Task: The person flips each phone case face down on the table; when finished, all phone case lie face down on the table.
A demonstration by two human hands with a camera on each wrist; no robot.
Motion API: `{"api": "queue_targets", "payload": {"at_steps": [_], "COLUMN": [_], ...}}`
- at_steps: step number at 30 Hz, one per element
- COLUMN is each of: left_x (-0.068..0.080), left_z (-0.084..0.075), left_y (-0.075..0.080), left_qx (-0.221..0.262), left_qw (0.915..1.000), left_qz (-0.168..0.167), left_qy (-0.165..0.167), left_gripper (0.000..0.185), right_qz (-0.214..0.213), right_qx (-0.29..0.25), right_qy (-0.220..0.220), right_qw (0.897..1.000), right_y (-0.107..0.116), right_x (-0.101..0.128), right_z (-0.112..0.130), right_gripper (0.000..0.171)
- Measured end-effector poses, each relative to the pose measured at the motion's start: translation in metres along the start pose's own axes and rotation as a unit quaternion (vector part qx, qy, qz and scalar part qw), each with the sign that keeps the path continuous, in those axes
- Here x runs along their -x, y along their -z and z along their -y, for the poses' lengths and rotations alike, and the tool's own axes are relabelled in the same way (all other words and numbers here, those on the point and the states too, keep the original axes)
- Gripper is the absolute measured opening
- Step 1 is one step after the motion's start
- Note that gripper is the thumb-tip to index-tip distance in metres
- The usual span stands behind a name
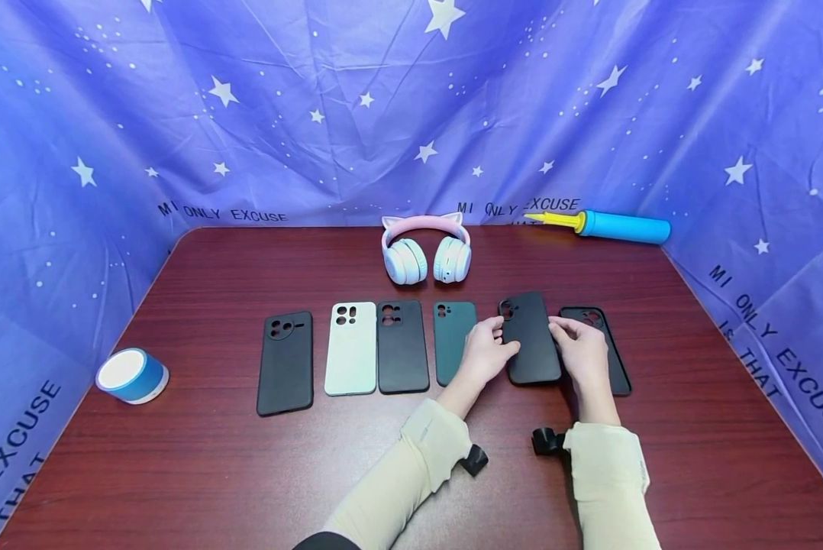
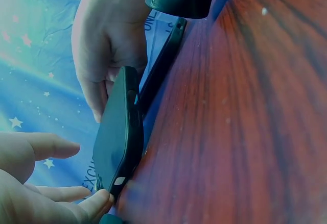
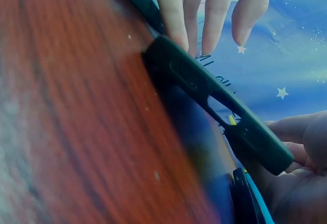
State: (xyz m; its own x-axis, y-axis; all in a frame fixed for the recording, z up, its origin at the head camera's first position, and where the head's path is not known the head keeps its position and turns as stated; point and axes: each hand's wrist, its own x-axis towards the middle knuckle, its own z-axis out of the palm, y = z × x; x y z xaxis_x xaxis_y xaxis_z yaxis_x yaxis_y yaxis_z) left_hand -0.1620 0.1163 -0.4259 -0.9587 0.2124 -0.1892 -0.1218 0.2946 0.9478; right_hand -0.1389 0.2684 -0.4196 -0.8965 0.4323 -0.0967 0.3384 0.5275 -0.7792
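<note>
Several phone cases lie in a row on the dark red table (image 1: 198, 458): black (image 1: 284, 363), pale white (image 1: 351, 347), dark grey (image 1: 401, 345), dark green (image 1: 451, 336). My left hand (image 1: 499, 345) and right hand (image 1: 564, 333) hold a fifth, black case (image 1: 531, 336) by its long edges. In the left wrist view this case (image 2: 120, 137) is tilted up off the wood, with my right hand (image 2: 110, 40) behind it. In the right wrist view, the left hand's fingers (image 3: 204, 9) touch the case's (image 3: 219, 104) far edge. Another black case (image 1: 618, 367) lies partly under my right hand.
White and pink cat-ear headphones (image 1: 425, 252) stand behind the row. A blue and yellow hand pump (image 1: 600, 225) lies at the back right. A blue and white cylinder (image 1: 132, 376) sits near the left edge. Starry blue cloth (image 1: 411, 114) walls three sides.
</note>
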Motion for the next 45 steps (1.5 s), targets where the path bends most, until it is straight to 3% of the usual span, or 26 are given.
{"api": "queue_targets", "payload": {"at_steps": [23,36,45], "left_x": [0.0006,0.0046,0.0063], "left_z": [-0.0029,-0.0063,-0.0083], "left_y": [0.0036,0.0029,0.0027], "left_qx": [-0.028,-0.100,-0.116], "left_qw": [0.9996,0.9949,0.9930], "left_qz": [0.000,-0.006,-0.015], "left_qy": [0.007,0.010,0.011], "left_gripper": [0.053,0.055,0.056], "right_qz": [0.046,0.067,0.082], "right_qx": [0.033,0.041,0.066], "right_qy": [0.055,0.082,0.109], "right_qw": [0.997,0.994,0.988], "right_y": [-0.0016,-0.0042,-0.0045], "right_x": [0.0019,0.0023,0.0018], "right_z": [-0.0022,-0.0021,-0.0002], "right_gripper": [0.041,0.042,0.043]}}
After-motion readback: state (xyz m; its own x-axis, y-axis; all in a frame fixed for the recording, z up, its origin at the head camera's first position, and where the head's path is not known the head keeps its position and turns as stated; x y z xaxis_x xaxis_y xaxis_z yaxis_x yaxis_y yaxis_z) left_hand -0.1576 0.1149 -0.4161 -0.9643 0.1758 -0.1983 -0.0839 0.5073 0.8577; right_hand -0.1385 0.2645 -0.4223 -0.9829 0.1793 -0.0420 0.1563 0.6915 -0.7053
